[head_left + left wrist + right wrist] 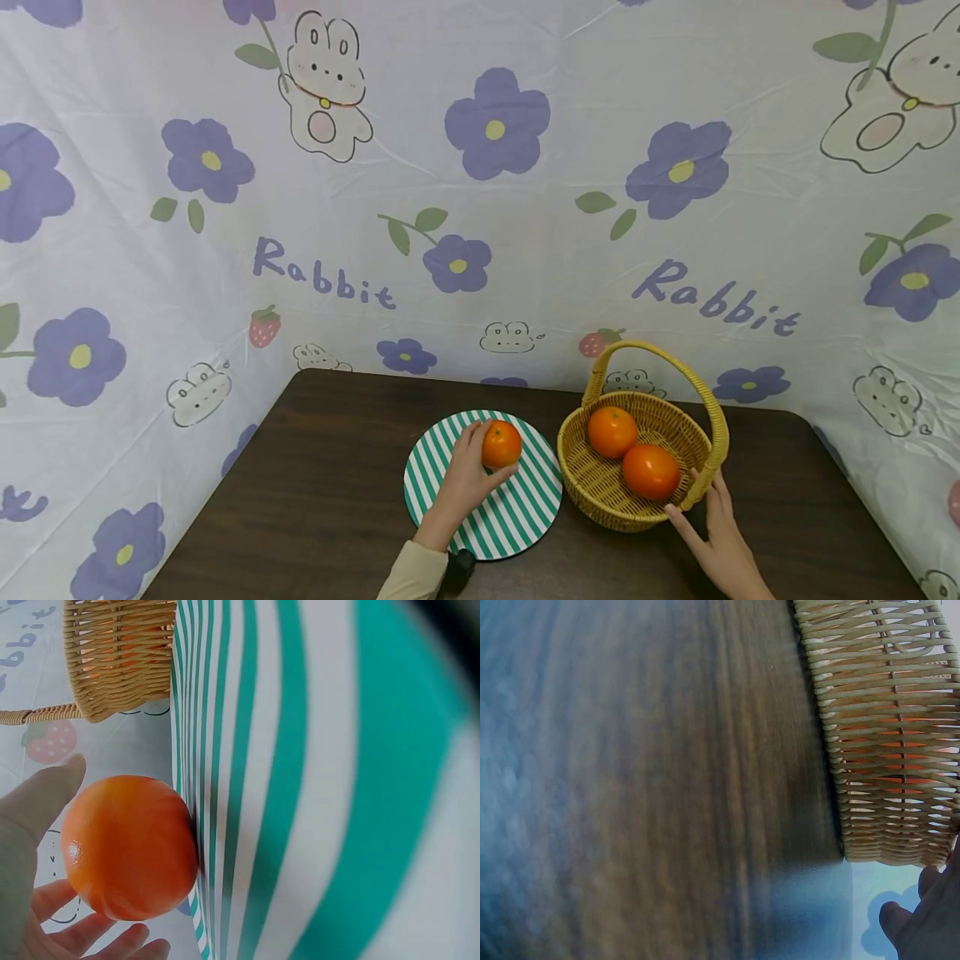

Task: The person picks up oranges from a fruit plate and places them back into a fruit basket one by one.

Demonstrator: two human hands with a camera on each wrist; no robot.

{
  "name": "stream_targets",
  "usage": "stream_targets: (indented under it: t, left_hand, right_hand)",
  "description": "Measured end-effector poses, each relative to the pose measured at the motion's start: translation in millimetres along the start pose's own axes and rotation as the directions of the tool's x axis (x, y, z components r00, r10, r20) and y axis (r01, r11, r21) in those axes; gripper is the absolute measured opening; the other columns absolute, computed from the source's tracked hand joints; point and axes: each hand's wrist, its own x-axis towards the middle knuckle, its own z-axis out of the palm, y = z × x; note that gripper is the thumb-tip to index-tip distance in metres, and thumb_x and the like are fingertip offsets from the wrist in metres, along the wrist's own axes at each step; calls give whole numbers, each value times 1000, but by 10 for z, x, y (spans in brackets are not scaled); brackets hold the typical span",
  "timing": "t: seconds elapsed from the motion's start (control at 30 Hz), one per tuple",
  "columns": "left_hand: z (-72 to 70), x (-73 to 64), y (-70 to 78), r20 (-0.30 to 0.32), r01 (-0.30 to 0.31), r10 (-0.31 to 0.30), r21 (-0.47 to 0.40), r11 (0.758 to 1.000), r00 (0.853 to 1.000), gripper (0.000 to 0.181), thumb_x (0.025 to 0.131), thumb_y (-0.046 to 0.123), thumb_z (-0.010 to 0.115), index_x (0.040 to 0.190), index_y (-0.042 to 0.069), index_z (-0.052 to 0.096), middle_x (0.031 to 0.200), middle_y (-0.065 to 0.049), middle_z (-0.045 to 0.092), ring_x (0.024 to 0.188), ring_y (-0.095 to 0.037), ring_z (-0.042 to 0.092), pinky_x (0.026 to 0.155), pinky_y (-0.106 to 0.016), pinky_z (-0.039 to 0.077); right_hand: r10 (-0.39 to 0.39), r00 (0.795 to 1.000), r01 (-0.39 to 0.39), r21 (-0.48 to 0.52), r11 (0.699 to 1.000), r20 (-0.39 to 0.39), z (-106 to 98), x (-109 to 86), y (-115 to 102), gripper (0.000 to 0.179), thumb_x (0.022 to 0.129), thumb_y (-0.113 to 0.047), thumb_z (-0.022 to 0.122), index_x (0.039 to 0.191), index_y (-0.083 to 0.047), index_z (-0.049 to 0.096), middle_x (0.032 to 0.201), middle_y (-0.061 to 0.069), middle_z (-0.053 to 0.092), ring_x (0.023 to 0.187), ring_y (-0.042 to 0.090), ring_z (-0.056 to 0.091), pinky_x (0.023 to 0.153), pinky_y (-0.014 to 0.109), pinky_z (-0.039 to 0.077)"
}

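An orange (501, 444) rests on a round green-and-white striped mat (525, 512). My left hand (467, 473) is around its near left side, the thumb spread from the fingers. In the left wrist view, the thumb stands apart from the orange (131, 847), and the fingers lie loosely behind it. To the right is a yellow wicker basket (603, 507) with a tall handle and two more oranges (612, 432) inside. My right hand (716, 533) holds its right rim by the handle's base. Most of that grip is out of the right wrist view.
The mat and basket stand side by side on a dark wooden table (315, 492). Behind the table and at both sides hangs a pale cloth (420, 183) printed with flowers and rabbits. The basket's handle (660, 348) arches high above its rim.
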Motion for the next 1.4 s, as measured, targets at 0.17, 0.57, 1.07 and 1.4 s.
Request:
stream_targets:
  t: [0.17,0.57,1.07,1.4]
  left_hand:
    - [6,31,10,11,41,-41,-29,999,999,80,78,36,74,143,13,34,144,-17,31,123,-34,42,92,-49,45]
    - [23,113,-11,42,79,-77,-64,995,996,82,77,35,75,143,9,33,140,-19,33,118,-34,47,89,-48,47]
    - [61,163,-42,49,92,-90,-42,995,995,82,76,36,76,142,7,35,135,-20,38,110,-34,52,83,-47,49]
    - [68,186,-38,27,57,-56,-40,998,998,79,75,35,77,138,5,39,128,-18,44,104,-30,54,80,-44,51]
  right_hand:
    - [13,1000,-12,-3,1000,10,-5,-10,-12,80,95,-46,45,150,-11,0,150,8,-29,130,57,11,84,74,27]
    - [20,1000,-20,-12,1000,17,-6,-2,6,80,95,-47,44,150,-13,-3,150,9,-29,129,59,14,82,74,29]
    - [23,999,-23,6,1000,24,9,-2,11,81,95,-47,45,150,-11,-2,150,8,-30,131,57,10,85,74,26]
    - [20,1000,-20,0,1000,11,7,4,24,81,94,-47,45,150,-12,-2,150,8,-29,131,56,10,85,74,26]
